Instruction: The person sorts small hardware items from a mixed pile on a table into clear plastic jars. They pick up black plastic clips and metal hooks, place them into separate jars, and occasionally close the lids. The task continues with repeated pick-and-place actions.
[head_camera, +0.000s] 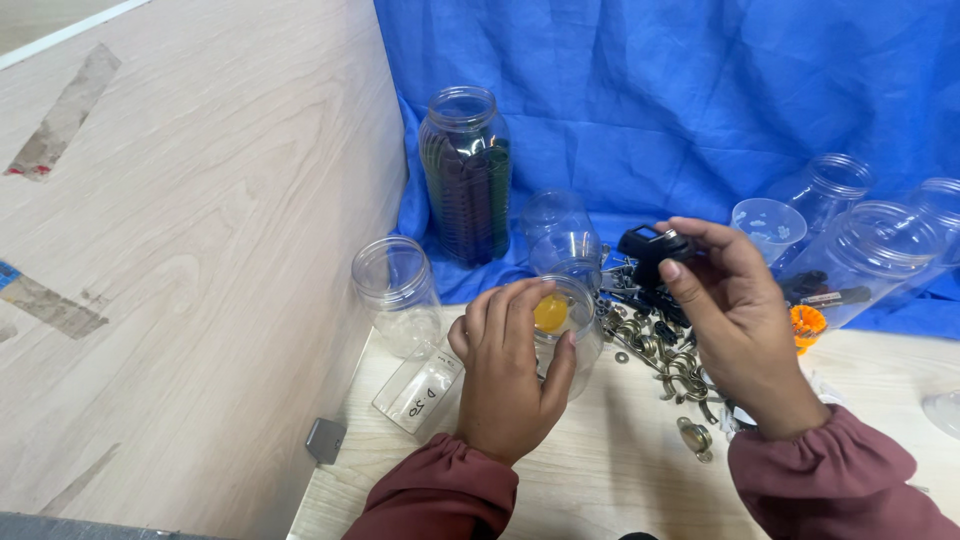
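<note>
Backing the whole scene, a blue cloth (680, 110) hangs behind a pale wood worktop (610, 460), with a wood-grain panel (200, 250) rising on the left side. On the cloth stands a tall clear jar (466, 180) packed with dark flat pieces — already full, by the look of it. Several clear jars (870, 255) at the right lie or lean largely unfilled, and another open jar (397, 290) stands empty near the panel. Loose metal hooks and rings (665, 360) lie heaped on the worktop between the hands, so sorting appears partly done with much left.

Left hand (510, 375) wraps its fingers around a small clear jar (572, 330) standing on the worktop; a yellow-orange item (551, 312) sits inside it, its kind unclear. Right hand (735, 325) pinches a small black device (652, 247) between thumb and fingertips, raised above the heap just beside that jar. A small labelled clear box (420, 385) lies by the left wrist.
</note>
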